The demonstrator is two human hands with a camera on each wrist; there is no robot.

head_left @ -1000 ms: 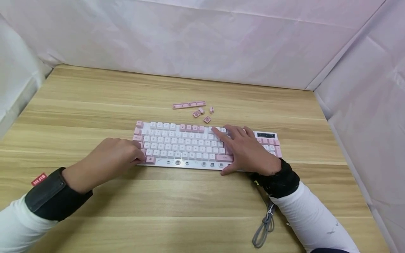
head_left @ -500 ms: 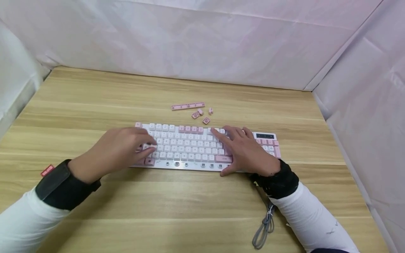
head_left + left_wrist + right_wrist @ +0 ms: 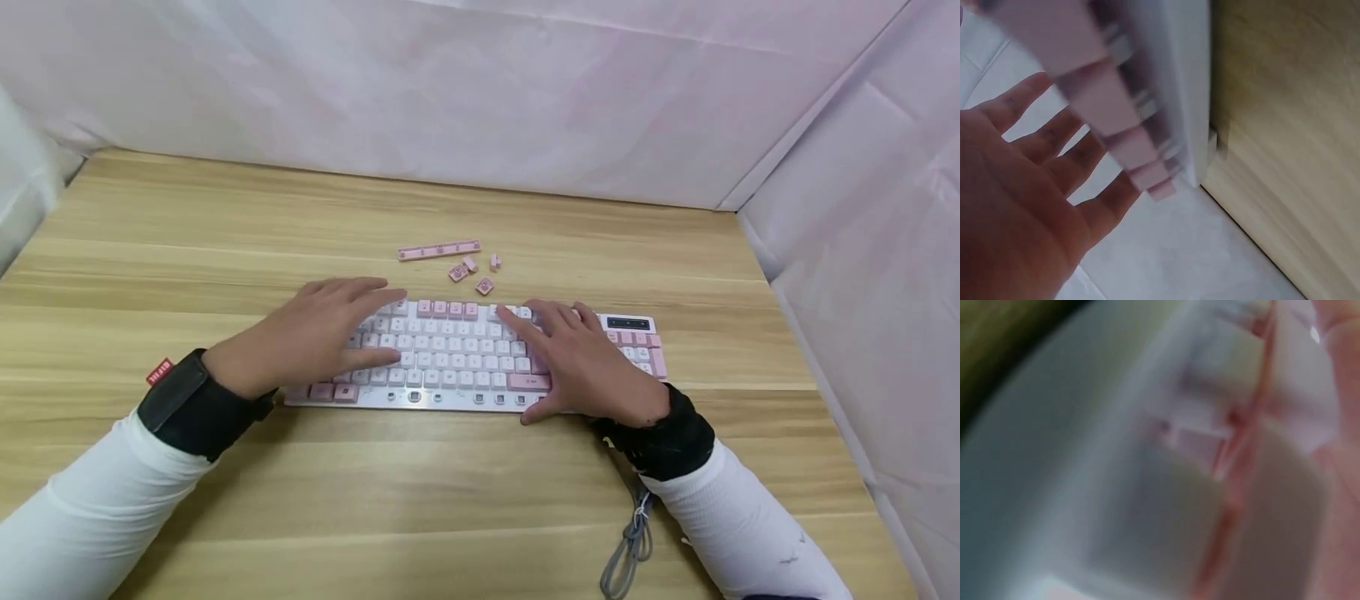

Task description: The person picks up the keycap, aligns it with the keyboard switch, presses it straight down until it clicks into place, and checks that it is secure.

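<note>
A white and pink keyboard (image 3: 454, 403) lies on the wooden table. Bare switches (image 3: 415, 397) show along its near row. My left hand (image 3: 318, 329), fingers extended and thumb apart, is over the keyboard's left end and hides keys there. In the left wrist view, that hand's palm (image 3: 1016, 206) faces a blurred row of pink keycaps (image 3: 1100, 97), holding nothing. My right hand (image 3: 585, 367) rests across the right part, fingers spread toward the far edge and thumb at the near edge. The right wrist view shows blurred keycaps (image 3: 1166, 506) close up beside the palm.
Behind the keyboard lie a long pink space bar (image 3: 438, 250) and several small pink keycaps (image 3: 484, 286). A bundled grey cable (image 3: 628, 546) lies by the right forearm. A pale cloth (image 3: 450, 92) borders the table's back and sides.
My left hand was curled at the keyboard's lower left corner; it has lifted away, moved up and to the right, and its fingers have spread. The right hand has stayed in place.
</note>
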